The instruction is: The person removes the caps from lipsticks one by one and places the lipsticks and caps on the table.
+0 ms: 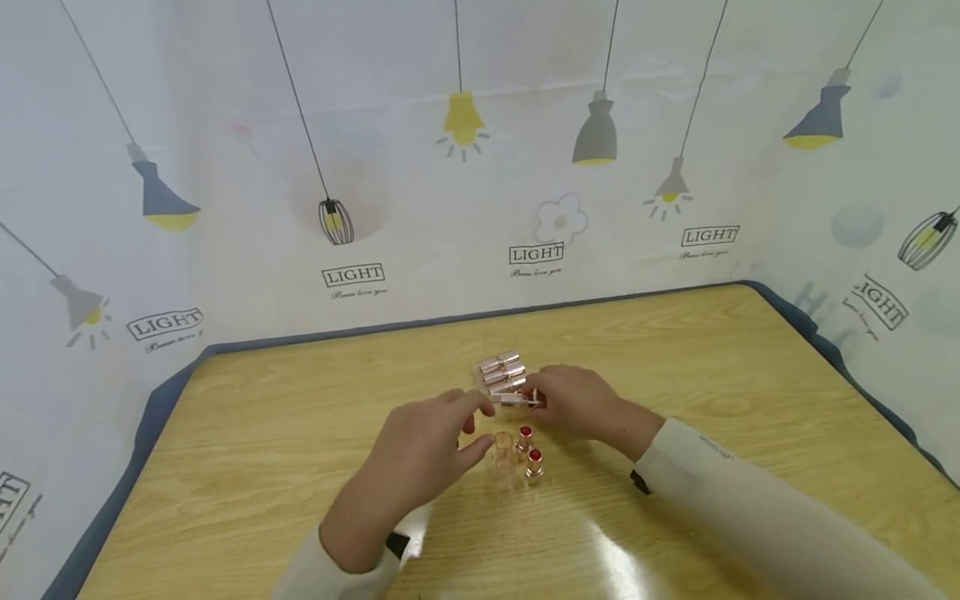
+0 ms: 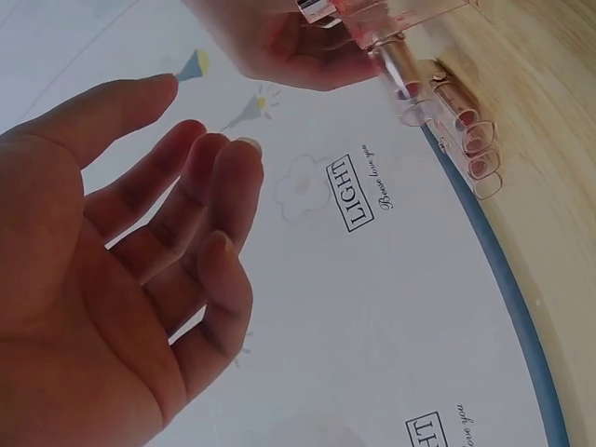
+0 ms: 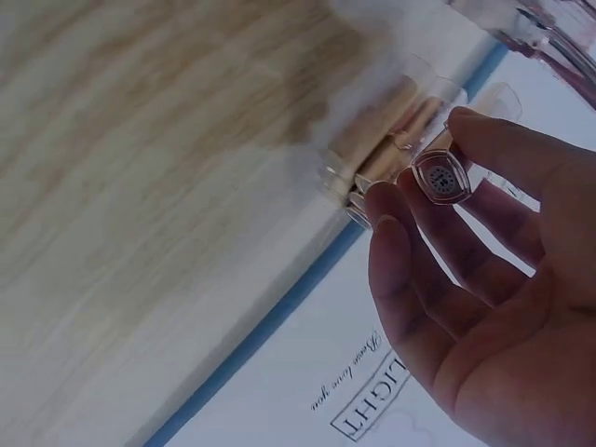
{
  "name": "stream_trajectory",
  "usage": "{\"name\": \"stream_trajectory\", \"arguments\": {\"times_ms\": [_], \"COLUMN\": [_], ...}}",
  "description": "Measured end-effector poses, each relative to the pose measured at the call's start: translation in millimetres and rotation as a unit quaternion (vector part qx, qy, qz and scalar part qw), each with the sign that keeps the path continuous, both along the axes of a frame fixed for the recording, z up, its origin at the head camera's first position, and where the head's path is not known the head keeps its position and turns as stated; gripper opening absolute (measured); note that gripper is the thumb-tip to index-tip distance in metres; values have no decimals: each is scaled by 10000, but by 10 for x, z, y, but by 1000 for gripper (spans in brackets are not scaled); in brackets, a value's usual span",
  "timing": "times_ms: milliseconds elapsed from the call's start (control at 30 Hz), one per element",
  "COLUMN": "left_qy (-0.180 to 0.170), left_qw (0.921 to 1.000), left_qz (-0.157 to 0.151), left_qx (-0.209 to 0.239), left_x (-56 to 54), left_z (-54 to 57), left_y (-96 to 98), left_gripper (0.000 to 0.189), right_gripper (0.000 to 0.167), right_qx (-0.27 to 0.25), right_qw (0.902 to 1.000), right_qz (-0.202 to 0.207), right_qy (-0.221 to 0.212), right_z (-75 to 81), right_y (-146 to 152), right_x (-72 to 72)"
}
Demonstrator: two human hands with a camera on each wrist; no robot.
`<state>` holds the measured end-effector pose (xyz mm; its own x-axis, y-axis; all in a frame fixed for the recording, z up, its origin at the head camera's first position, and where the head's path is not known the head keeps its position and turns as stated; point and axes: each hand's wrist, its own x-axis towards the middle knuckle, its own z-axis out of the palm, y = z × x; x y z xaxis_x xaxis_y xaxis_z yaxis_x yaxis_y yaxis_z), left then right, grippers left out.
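Observation:
My right hand [image 1: 573, 400] pinches a capped lipstick [image 1: 512, 400] between thumb and fingers; its square base [image 3: 441, 179] faces the right wrist camera. Just behind it, several more capped lipsticks [image 1: 501, 369] lie side by side on the table. My left hand [image 1: 427, 446] hovers to the left, thumb and fingers apart and loosely bent, holding nothing. Two uncapped lipsticks with red tips, a rear one [image 1: 526, 435] and a front one [image 1: 534, 465], stand upright between the hands. Beside them are clear caps [image 1: 503, 442], close to my left thumb.
The wood-patterned table [image 1: 300, 400] has a dark blue edge [image 1: 450, 319] along its back and sides. A pale cloth backdrop [image 1: 450, 200] printed with hanging lamps rises behind it.

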<state>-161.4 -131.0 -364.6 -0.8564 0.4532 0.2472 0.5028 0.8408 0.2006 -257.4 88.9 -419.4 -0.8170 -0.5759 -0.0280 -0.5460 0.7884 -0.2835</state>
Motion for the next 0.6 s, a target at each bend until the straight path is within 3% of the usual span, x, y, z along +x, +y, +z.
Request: {"name": "stream_trajectory", "arguments": {"times_ms": [200, 600], "left_qy": [392, 924], "left_qw": [9990, 9942], "left_qz": [-114, -444], "left_qx": [173, 311], "left_x": [21, 86], "left_z": [-1, 47], "left_y": [31, 106], "left_gripper": [23, 46], "right_gripper": [19, 25], "right_qx": [-522, -1210], "right_qw": [9986, 9897], "right_qz": [-123, 267], "right_qy": [-18, 717], "right_z": [121, 370], "right_y": [138, 362], "right_x": [203, 737]}}
